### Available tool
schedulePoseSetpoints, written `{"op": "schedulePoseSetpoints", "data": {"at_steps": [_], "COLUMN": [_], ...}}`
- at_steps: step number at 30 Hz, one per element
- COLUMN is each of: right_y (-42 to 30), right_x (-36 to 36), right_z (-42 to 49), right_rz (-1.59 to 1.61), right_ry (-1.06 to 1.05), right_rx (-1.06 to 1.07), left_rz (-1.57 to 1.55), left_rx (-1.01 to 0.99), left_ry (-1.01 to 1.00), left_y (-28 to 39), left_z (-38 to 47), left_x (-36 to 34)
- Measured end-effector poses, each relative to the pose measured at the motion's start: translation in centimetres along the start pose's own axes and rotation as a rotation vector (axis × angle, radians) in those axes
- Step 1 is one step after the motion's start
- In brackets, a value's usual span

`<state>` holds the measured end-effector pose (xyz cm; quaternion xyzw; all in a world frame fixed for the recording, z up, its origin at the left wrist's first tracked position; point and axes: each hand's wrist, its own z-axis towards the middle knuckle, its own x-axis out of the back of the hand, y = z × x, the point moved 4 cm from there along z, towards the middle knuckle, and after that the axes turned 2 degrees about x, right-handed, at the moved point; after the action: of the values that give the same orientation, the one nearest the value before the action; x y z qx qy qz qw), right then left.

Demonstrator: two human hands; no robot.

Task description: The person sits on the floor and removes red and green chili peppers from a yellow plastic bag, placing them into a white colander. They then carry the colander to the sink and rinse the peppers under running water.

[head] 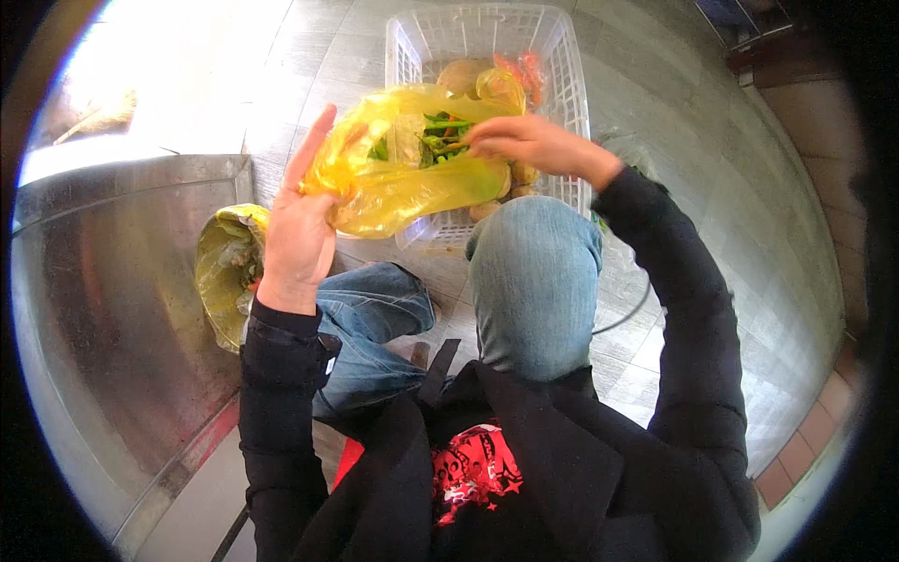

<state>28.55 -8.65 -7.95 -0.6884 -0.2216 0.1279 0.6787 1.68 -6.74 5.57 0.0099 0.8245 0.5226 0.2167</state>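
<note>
A yellow translucent plastic bag (400,207) hangs over the near part of a white plastic basket (558,42). My left hand (298,232) grips the bag's gathered left side between thumb and palm, its index finger pointing up. Inside the bag's mouth lie green chili peppers (439,140), with a bit of red or orange among them. My right hand (534,144) is at the right of that mouth, its fingertips at the peppers' stems. Whether those fingers pinch anything is unclear. The bag partly hides the basket's contents.
Round brownish produce (463,76) and a red plastic bag (523,74) lie in the basket. Left of me stands a bin with a yellow liner (218,281), holding scraps, beside a metal panel (126,316). My knee (537,281) is close to the basket's near edge.
</note>
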Motion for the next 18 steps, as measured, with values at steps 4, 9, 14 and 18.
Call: {"op": "schedulePoseSetpoints", "data": {"at_steps": [4, 9, 14, 18], "right_y": [0.1, 0.2, 0.7, 0.5], "right_x": [-1.0, -0.3, -5.8, -7.7], "right_z": [10.2, 14.8, 15.6, 16.2], "right_rz": [-0.451, -0.645, -0.754, -1.107], "right_ry": [0.023, 0.325, 0.02, 0.072], "right_rx": [0.036, -0.007, 0.151, 0.495], "left_rz": [0.052, 0.061, 0.107, 0.167], "left_rx": [-0.007, -0.079, -0.159, -0.134], "left_ry": [0.034, 0.025, 0.016, -0.056], "left_y": [1.1, 2.1, 3.0, 3.0], "left_z": [-1.0, -1.7, -2.6, -3.1], "left_x": [1.1, 2.2, 1.6, 1.0]}}
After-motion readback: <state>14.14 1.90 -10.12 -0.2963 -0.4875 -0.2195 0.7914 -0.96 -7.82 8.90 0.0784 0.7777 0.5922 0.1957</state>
